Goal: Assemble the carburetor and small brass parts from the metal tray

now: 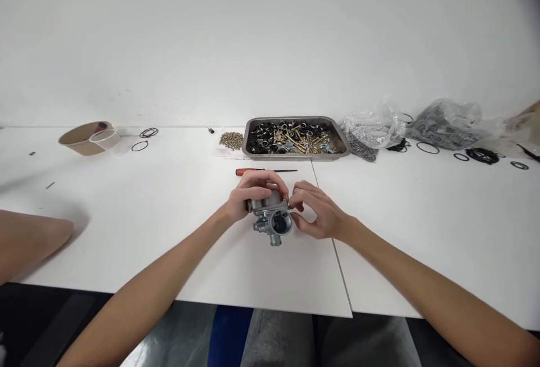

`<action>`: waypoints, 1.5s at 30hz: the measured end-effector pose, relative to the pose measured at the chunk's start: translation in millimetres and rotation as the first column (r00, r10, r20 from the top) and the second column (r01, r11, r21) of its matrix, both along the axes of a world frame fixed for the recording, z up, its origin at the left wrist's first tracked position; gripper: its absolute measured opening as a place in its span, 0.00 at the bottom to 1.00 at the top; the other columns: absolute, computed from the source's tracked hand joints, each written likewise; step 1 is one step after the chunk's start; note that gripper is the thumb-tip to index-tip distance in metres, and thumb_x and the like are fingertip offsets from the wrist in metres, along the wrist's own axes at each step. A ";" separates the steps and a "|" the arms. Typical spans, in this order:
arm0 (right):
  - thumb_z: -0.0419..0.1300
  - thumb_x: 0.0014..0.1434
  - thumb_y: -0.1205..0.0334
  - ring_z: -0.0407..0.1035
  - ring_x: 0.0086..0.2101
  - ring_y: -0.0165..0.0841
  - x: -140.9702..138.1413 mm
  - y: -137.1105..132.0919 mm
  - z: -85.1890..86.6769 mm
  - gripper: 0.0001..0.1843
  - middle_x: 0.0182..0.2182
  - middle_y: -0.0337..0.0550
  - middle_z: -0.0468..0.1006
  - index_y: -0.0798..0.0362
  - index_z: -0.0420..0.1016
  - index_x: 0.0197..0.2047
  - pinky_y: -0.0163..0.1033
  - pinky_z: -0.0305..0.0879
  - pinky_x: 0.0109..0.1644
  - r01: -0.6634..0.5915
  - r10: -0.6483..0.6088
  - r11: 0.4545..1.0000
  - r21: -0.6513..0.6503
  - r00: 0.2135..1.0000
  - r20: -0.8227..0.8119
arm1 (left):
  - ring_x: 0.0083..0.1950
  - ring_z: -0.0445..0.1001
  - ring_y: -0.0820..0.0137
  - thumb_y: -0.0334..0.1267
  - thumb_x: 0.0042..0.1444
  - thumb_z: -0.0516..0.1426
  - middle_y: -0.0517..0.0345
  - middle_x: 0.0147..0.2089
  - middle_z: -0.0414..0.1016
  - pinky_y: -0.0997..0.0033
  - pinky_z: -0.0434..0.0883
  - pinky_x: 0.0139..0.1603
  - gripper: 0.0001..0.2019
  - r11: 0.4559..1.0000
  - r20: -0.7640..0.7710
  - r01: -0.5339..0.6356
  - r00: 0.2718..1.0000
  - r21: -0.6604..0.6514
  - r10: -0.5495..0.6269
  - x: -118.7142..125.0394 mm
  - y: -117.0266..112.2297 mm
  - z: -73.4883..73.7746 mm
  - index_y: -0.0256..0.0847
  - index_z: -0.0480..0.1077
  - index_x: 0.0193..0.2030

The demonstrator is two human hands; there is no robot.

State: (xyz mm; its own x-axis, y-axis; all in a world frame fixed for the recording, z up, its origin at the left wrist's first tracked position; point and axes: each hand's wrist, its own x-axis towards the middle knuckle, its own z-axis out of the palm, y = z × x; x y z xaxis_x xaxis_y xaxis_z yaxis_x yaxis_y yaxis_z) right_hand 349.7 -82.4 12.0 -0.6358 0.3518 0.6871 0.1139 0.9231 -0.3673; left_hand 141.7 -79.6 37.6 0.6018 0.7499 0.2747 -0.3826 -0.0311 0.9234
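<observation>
A grey metal carburetor (pixel 270 221) is held just over the white table, its round bore facing me and a short spout pointing down. My left hand (pixel 253 191) is closed around its upper left part, with fingers over the top. At the carburetor's right side is my right hand (pixel 316 209), its fingers curled in towards the thumb. Whatever those fingertips pinch is too small to make out. Behind my left hand lies a screwdriver with a red handle (pixel 242 172) and a dark shaft, partly hidden by the fingers.
A metal tray (pixel 295 158) of mixed small parts stands at the back, beside a pile of brass pieces (pixel 232 140). Plastic bags (pixel 447 125) and black rings (pixel 483 155) lie right. A brown bowl (pixel 78 141) and clear cup (pixel 105 140) stand left, near another person's arm (pixel 34 240).
</observation>
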 end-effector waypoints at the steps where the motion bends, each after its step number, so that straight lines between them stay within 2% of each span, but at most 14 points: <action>1: 0.55 0.56 0.70 0.56 0.29 0.30 0.0 -1.0 2.8 0.07 0.26 0.37 0.61 0.52 0.59 0.37 0.38 0.58 0.36 -0.011 0.011 1.000 -0.005 1.000 -0.008 | 0.35 0.75 0.61 0.32 0.46 0.55 0.45 0.35 0.74 0.66 0.71 0.34 0.12 1.000 0.001 0.004 1.000 -0.004 -0.003 -0.4 0.0 -0.1 0.30 0.74 0.38; 9: 0.56 0.55 0.68 0.59 0.31 0.32 -3.6 -10.1 11.4 0.14 0.29 0.38 0.64 0.52 0.60 0.45 0.40 0.59 0.37 -0.091 0.091 0.992 0.092 0.996 0.003 | 0.38 0.77 0.55 0.32 0.47 0.55 0.46 0.36 0.75 0.56 0.75 0.38 0.11 0.991 0.031 0.108 0.994 -0.079 -0.106 3.5 -5.5 2.5 0.33 0.74 0.38; 14: 0.60 0.57 0.65 0.61 0.32 0.31 -3.2 -12.7 14.9 0.17 0.30 0.39 0.66 0.53 0.60 0.48 0.40 0.62 0.40 -0.092 0.093 0.990 0.107 0.996 -0.004 | 0.36 0.77 0.56 0.32 0.46 0.55 0.47 0.34 0.74 0.58 0.75 0.35 0.11 0.987 0.090 0.115 0.990 -0.109 -0.106 6.8 -8.8 8.4 0.33 0.75 0.36; 29: 0.58 0.60 0.61 0.60 0.30 0.31 -7.0 -15.2 14.7 0.14 0.27 0.37 0.63 0.53 0.61 0.47 0.38 0.60 0.37 -0.069 0.071 0.986 0.154 0.997 -0.006 | 0.36 0.77 0.58 0.32 0.45 0.57 0.47 0.36 0.75 0.59 0.75 0.36 0.10 0.991 0.002 0.121 0.993 -0.057 -0.121 4.4 -9.9 14.3 0.34 0.74 0.36; 34: 0.60 0.59 0.59 0.60 0.31 0.32 -7.8 -16.0 13.8 0.15 0.28 0.37 0.65 0.52 0.62 0.46 0.39 0.59 0.39 -0.027 0.026 0.990 0.135 1.000 0.015 | 0.32 0.77 0.59 0.34 0.45 0.58 0.49 0.33 0.75 0.59 0.75 0.34 0.10 0.993 -0.036 0.054 0.998 -0.102 -0.058 4.5 -8.2 7.7 0.36 0.74 0.36; 39: 0.63 0.57 0.53 0.62 0.32 0.33 -12.0 -17.2 6.3 0.17 0.27 0.38 0.66 0.53 0.64 0.43 0.39 0.59 0.41 -0.004 0.007 0.994 0.110 1.000 -0.024 | 0.34 0.77 0.59 0.34 0.43 0.58 0.47 0.33 0.77 0.63 0.75 0.34 0.11 0.992 -0.037 -0.014 0.999 -0.127 0.010 7.4 -6.2 -6.0 0.34 0.74 0.35; 43: 0.64 0.57 0.55 0.61 0.30 0.31 -14.0 -18.1 4.1 0.16 0.23 0.35 0.63 0.54 0.66 0.42 0.39 0.60 0.40 -0.018 0.020 1.000 0.024 0.994 -0.106 | 0.33 0.78 0.57 0.37 0.47 0.57 0.46 0.33 0.77 0.60 0.74 0.33 0.11 0.978 -0.025 0.020 0.999 -0.210 -0.025 9.1 -4.4 -12.4 0.33 0.73 0.37; 45: 0.66 0.56 0.56 0.60 0.29 0.30 -12.7 -18.0 6.1 0.17 0.23 0.33 0.62 0.54 0.66 0.43 0.39 0.61 0.40 -0.030 0.024 0.999 -0.045 0.990 -0.141 | 0.33 0.77 0.56 0.39 0.49 0.56 0.44 0.33 0.77 0.60 0.74 0.35 0.13 0.980 -0.052 0.007 0.998 -0.197 -0.018 8.2 -2.9 -10.8 0.31 0.73 0.38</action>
